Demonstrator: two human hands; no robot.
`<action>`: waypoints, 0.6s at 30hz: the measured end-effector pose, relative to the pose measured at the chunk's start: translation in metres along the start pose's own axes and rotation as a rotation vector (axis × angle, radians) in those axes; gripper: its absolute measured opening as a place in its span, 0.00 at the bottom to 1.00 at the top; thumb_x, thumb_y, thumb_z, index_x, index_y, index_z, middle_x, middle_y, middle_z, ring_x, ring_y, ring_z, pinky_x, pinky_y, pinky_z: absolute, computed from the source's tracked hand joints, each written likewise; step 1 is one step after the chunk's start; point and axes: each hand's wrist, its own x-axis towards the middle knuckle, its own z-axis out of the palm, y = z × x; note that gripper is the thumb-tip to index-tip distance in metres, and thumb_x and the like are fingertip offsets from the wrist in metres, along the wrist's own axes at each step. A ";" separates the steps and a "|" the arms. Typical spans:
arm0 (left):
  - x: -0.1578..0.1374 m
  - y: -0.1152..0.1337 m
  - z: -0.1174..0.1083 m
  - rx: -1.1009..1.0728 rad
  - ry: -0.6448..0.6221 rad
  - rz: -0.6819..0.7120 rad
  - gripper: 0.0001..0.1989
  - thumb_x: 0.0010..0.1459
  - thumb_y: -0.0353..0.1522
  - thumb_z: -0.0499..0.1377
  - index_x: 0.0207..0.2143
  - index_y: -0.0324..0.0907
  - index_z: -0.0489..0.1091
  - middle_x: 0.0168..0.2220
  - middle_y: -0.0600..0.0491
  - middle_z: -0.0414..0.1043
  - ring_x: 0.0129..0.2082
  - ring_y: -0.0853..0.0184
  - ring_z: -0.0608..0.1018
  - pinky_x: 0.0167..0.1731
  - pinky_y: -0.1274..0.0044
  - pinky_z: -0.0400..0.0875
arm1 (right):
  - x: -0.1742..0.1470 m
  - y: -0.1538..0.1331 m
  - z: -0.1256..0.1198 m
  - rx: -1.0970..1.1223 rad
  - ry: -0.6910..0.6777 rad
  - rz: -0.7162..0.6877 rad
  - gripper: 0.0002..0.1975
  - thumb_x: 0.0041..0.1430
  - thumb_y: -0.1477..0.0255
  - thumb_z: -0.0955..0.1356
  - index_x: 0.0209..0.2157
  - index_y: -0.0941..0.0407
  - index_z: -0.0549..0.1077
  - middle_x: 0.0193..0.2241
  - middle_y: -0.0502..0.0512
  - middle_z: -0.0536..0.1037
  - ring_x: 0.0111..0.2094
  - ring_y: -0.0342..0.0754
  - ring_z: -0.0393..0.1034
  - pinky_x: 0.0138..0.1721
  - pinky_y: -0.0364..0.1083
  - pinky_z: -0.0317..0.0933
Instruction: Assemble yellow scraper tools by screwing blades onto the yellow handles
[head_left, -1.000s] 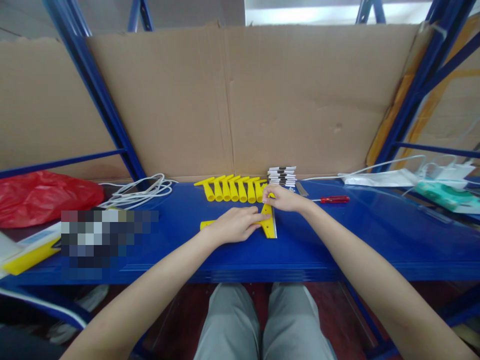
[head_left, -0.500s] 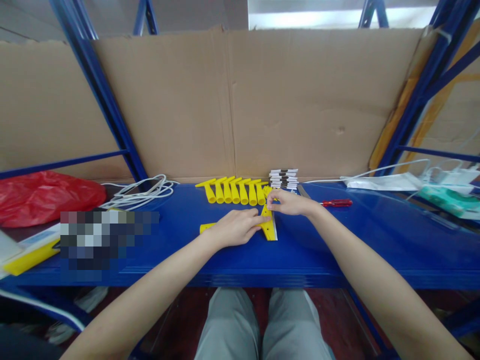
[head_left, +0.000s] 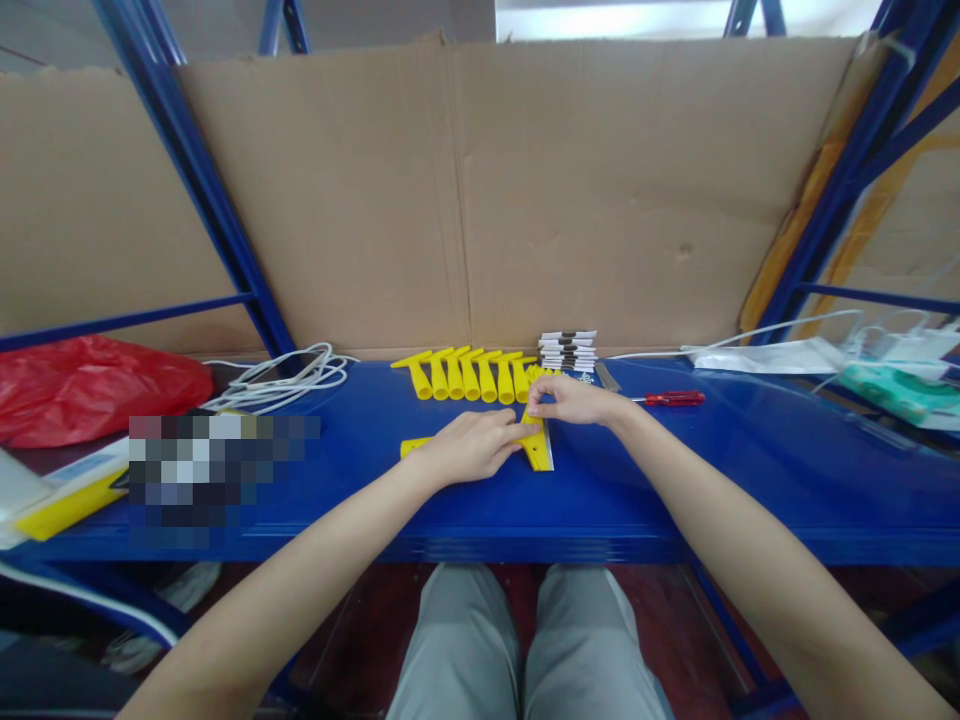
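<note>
A yellow scraper (head_left: pixel 537 456) lies flat on the blue table, its handle pointing left and a thin metal blade (head_left: pixel 551 452) along its right edge. My left hand (head_left: pixel 472 445) is laid over the handle and holds it down, with the index finger stretched onto the head. At the far end of the head, my right hand (head_left: pixel 570 400) has its thumb and fingertips pinched together. Whatever is between those fingertips is too small to make out. Behind my hands stands a row of several yellow scraper handles (head_left: pixel 470 378).
A stack of white packets (head_left: pixel 568 352) lies by the cardboard wall (head_left: pixel 600 200). To the right is a red-handled screwdriver (head_left: pixel 675 398). White cable (head_left: pixel 300 380) and a red plastic bag (head_left: pixel 97 390) are on the left, a green pack (head_left: pixel 904 395) far right.
My right fingertips have shifted slightly left over the scraper head. My left hand keeps its place on the handle. The whole view has tilted a little.
</note>
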 end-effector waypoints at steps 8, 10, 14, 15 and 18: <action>0.000 0.002 -0.002 0.027 -0.022 -0.001 0.21 0.65 0.34 0.47 0.59 0.50 0.62 0.40 0.51 0.70 0.38 0.65 0.75 0.35 0.76 0.70 | -0.001 0.002 -0.002 0.100 -0.038 0.042 0.04 0.50 0.71 0.68 0.27 0.57 0.74 0.30 0.52 0.76 0.34 0.47 0.69 0.39 0.45 0.62; 0.000 0.001 -0.002 0.025 -0.022 0.008 0.20 0.65 0.34 0.47 0.59 0.50 0.63 0.40 0.51 0.70 0.38 0.65 0.75 0.35 0.77 0.70 | -0.001 0.002 -0.003 0.132 -0.065 0.057 0.04 0.49 0.71 0.68 0.26 0.57 0.74 0.29 0.52 0.76 0.33 0.47 0.69 0.38 0.45 0.62; 0.000 0.001 -0.001 0.033 -0.022 0.026 0.20 0.66 0.33 0.46 0.58 0.48 0.64 0.38 0.51 0.70 0.39 0.65 0.75 0.34 0.77 0.70 | -0.001 0.001 -0.003 0.161 -0.090 0.071 0.03 0.48 0.72 0.68 0.26 0.57 0.73 0.29 0.51 0.76 0.33 0.47 0.70 0.39 0.46 0.62; 0.000 0.000 -0.001 0.035 -0.020 0.030 0.20 0.66 0.33 0.46 0.58 0.48 0.64 0.38 0.51 0.70 0.39 0.65 0.75 0.34 0.77 0.70 | 0.000 0.001 -0.003 0.163 -0.092 0.067 0.03 0.48 0.73 0.68 0.26 0.57 0.73 0.28 0.51 0.76 0.33 0.47 0.69 0.39 0.46 0.62; 0.000 0.000 0.000 0.034 -0.007 0.039 0.20 0.66 0.33 0.45 0.58 0.47 0.64 0.38 0.50 0.70 0.39 0.65 0.75 0.35 0.77 0.70 | 0.000 0.002 -0.003 0.144 -0.077 0.043 0.03 0.50 0.73 0.68 0.25 0.57 0.72 0.28 0.51 0.75 0.33 0.47 0.69 0.40 0.46 0.62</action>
